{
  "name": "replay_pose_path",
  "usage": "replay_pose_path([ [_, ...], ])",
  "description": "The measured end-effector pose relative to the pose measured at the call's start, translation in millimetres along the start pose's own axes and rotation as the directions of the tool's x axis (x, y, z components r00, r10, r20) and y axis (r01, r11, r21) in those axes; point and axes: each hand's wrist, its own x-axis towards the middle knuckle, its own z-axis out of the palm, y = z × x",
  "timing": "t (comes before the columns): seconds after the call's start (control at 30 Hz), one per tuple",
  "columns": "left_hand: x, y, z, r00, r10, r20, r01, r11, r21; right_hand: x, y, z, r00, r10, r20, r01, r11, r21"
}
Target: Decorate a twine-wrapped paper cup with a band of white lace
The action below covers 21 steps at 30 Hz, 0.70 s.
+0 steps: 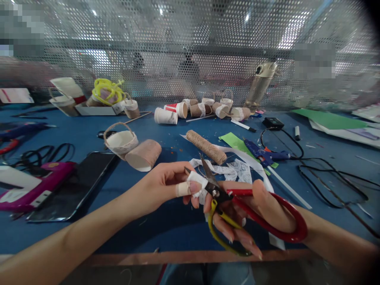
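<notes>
Blue flat worktop (133,237), backed by a perforated grey metal screen (148,35). Left hand (169,182): fingers pinching a crumpled white fabric scrap (198,179) at their tips. Right hand (242,213): fingers curled through looped handles of red-and-yellow steel scissors (216,193); parted blades point away-left towards the left fingertips, long axis diagonal.

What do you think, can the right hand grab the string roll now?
Probably not, because the right hand is busy holding scissors. The string roll itself lies just beyond, with nothing on top.
</notes>
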Motion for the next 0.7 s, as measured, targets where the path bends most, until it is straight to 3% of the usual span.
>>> replay_pose_path([
  [0.7, -6.5, 7.0, 5.3, 1.000, -0.005, -0.007, 0.005, 0.999, 0.036, -3.3, -17.6, 17.7, 0.975, 0.135, -0.175, -0.150, 0.986, -0.077],
])
